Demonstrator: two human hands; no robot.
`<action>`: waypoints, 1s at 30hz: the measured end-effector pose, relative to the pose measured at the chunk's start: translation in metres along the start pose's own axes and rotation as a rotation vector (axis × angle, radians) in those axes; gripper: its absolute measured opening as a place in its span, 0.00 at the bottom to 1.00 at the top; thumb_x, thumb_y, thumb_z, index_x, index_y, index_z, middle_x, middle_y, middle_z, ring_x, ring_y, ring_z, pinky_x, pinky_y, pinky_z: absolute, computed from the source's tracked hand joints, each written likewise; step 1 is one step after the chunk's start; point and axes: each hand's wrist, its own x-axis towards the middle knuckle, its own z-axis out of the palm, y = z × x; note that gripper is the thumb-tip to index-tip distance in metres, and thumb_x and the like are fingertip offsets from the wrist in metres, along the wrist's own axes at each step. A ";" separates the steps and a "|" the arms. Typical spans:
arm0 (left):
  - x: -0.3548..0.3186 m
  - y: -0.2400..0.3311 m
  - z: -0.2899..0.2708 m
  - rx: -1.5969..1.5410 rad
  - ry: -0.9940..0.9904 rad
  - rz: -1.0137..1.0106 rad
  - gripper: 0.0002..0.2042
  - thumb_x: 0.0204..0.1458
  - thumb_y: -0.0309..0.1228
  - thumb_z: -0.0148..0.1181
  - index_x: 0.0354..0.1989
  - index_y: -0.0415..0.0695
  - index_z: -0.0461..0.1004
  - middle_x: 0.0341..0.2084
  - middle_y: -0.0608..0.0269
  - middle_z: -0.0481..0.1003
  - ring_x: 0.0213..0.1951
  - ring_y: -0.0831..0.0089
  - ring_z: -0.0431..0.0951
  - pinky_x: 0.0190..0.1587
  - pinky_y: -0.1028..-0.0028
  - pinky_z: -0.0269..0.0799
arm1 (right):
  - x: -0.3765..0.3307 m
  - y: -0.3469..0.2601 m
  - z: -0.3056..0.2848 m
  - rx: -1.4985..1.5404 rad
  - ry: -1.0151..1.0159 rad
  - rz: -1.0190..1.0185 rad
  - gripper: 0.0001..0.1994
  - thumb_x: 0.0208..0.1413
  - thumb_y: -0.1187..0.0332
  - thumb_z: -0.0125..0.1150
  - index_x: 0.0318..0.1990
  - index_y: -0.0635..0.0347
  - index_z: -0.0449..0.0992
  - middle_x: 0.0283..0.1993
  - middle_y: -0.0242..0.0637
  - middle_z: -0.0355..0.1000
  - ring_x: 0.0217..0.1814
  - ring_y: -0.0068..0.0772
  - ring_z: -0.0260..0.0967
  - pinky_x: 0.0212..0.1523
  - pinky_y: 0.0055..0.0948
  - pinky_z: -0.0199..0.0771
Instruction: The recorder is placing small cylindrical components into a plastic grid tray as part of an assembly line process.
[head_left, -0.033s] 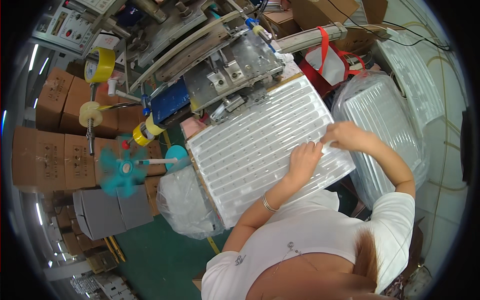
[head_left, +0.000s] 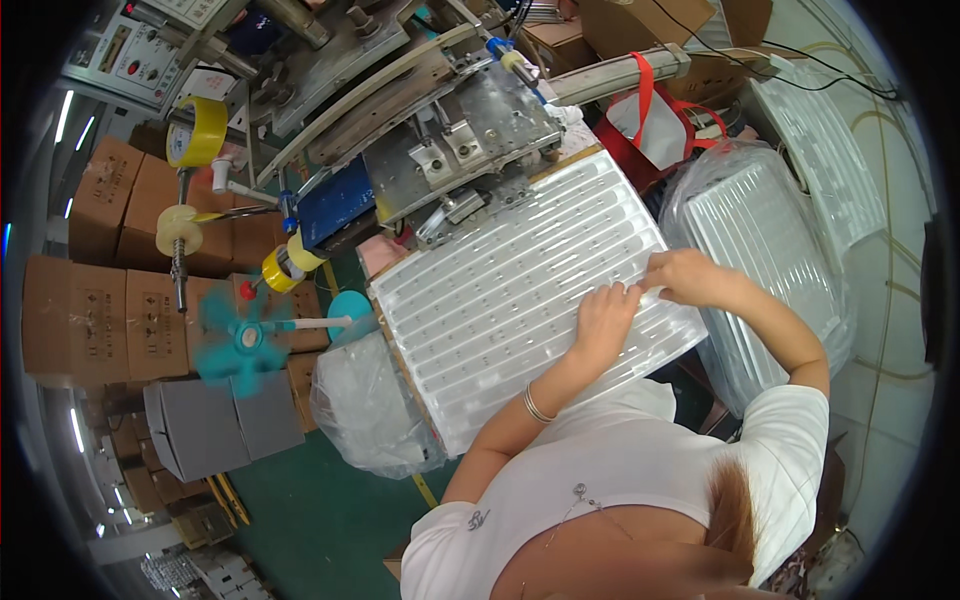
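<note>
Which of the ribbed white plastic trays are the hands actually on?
The bare tray in front of the machine, under both hands. The other trays sit to the right, wrapped in clear plastic.

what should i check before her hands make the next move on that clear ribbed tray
1. Left hand flat on the clear ribbed tray: ok.
2. Right hand at the tray's right edge, fingertips pinching there: ok.
3. What the fingertips pinch: cannot tell, too small.
4. Tray lying flat under the metal machine head: ok.
5. Hands clear of the machine head: ok.
6. Bagged stack of trays close on the right: ok.
</note>
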 end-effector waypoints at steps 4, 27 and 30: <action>-0.010 -0.015 0.012 0.201 -0.111 -0.062 0.10 0.42 0.31 0.63 0.32 0.45 0.69 0.25 0.64 0.68 0.28 0.65 0.73 0.30 0.66 0.69 | -0.003 0.009 0.020 -0.244 0.152 -0.038 0.09 0.45 0.69 0.55 0.34 0.48 0.77 0.34 0.34 0.69 0.37 0.38 0.69 0.37 0.37 0.69; 0.053 -0.126 -0.182 0.201 0.774 -0.324 0.15 0.46 0.26 0.53 0.45 0.43 0.72 0.42 0.52 0.68 0.41 0.57 0.71 0.45 0.62 0.65 | 0.132 -0.035 -0.077 1.047 0.753 0.051 0.08 0.54 0.73 0.52 0.41 0.62 0.70 0.39 0.30 0.70 0.36 0.17 0.67 0.35 0.19 0.66; 0.088 -0.144 -0.200 0.614 0.685 -0.299 0.15 0.47 0.38 0.59 0.41 0.45 0.76 0.38 0.55 0.71 0.38 0.61 0.72 0.41 0.62 0.63 | 0.142 -0.032 -0.076 1.025 0.774 -0.016 0.14 0.50 0.75 0.54 0.46 0.63 0.71 0.42 0.32 0.72 0.38 0.18 0.67 0.37 0.20 0.69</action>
